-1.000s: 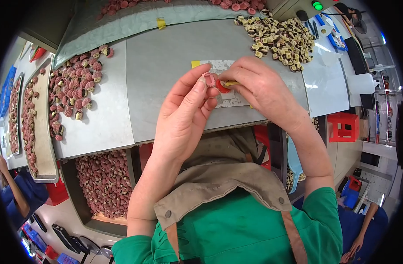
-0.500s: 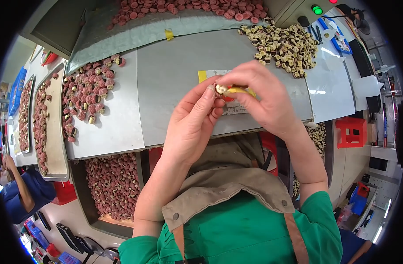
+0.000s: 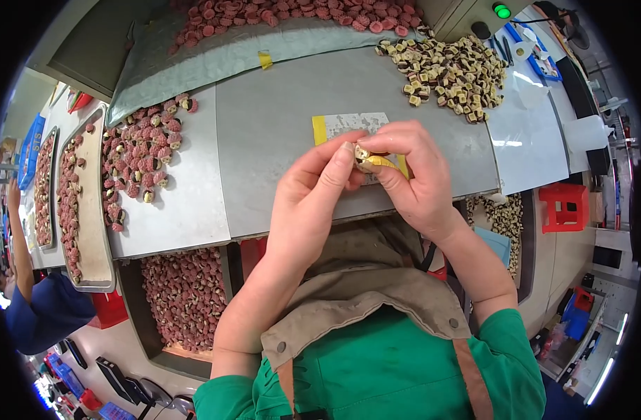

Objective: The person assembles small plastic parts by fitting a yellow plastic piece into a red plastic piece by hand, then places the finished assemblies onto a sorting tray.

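Over the workbench, my left hand (image 3: 313, 185) and my right hand (image 3: 418, 171) meet at the fingertips. Pinched in my left fingers is a small cream-and-dark piece (image 3: 361, 152), partly covered by them. The fingers of my right hand close on a slim yellow thing (image 3: 380, 162), whose tip reaches the piece; its kind does not show. Beneath both hands lies a speckled white card (image 3: 355, 124) with yellow edges. Pink, bumpy, raspberry-like pieces (image 3: 142, 150) with cream-and-dark parts are spread left of my hands. A pile of loose cream-and-dark pieces (image 3: 450, 77) sits at the far right.
Pink cups (image 3: 299, 15) are heaped on a grey-green sheet (image 3: 194, 59) at the back. Trays (image 3: 93, 203) stand at the left. Below the bench edge are a drawer of pink pieces (image 3: 184, 294) and a red stool (image 3: 564, 208). A co-worker's arm (image 3: 21, 238) shows far left.
My right hand has come lower and its fingers have drawn in around the yellow thing. My left hand keeps its pinch, having shifted slightly right. The co-worker's arm has risen.
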A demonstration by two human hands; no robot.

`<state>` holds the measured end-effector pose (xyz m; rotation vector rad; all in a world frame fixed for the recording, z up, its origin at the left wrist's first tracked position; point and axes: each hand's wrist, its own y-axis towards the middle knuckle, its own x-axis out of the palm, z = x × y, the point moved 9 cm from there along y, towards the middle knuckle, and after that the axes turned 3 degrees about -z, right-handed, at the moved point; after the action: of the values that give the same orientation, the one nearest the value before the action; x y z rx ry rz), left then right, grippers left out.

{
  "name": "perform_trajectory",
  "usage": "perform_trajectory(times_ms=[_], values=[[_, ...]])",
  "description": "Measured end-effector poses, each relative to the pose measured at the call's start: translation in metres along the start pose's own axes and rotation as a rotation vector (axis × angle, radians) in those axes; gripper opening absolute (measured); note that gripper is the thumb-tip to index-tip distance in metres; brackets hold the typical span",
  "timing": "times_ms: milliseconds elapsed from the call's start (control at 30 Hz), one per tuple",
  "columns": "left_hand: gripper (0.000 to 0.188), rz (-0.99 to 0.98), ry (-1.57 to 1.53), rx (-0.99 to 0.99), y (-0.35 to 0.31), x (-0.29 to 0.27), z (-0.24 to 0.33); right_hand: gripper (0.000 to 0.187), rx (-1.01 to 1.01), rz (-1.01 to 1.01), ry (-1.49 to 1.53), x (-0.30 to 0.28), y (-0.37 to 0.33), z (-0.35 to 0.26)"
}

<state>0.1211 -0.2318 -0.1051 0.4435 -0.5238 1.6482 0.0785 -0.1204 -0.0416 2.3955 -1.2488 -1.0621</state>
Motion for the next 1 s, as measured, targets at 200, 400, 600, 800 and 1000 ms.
perform_trajectory(times_ms=[200, 400, 600, 800, 1000], values=[[0.033, 0.006, 0.081, 0.025, -0.003, -0.001, 0.001, 0.026, -0.012, -0.016, -0.030, 0.007, -0.004, 0.001], [0.048, -0.082, 0.055, -0.040, -0.005, 0.011, 0.002, 0.030, -0.052, -0.128, -0.024, 0.002, -0.002, -0.003], [0.059, -0.027, 0.292, 0.124, -0.010, 0.020, -0.002, 0.032, -0.036, -0.037, -0.006, 0.000, -0.014, 0.011], [0.049, -0.040, 0.455, 0.204, -0.005, 0.024, -0.009, 0.030, -0.068, 0.017, -0.051, -0.005, -0.018, 0.014], [0.041, -0.039, 0.431, 0.210, -0.011, 0.024, 0.003, 0.033, -0.143, 0.015, -0.116, -0.001, -0.018, 0.002]])
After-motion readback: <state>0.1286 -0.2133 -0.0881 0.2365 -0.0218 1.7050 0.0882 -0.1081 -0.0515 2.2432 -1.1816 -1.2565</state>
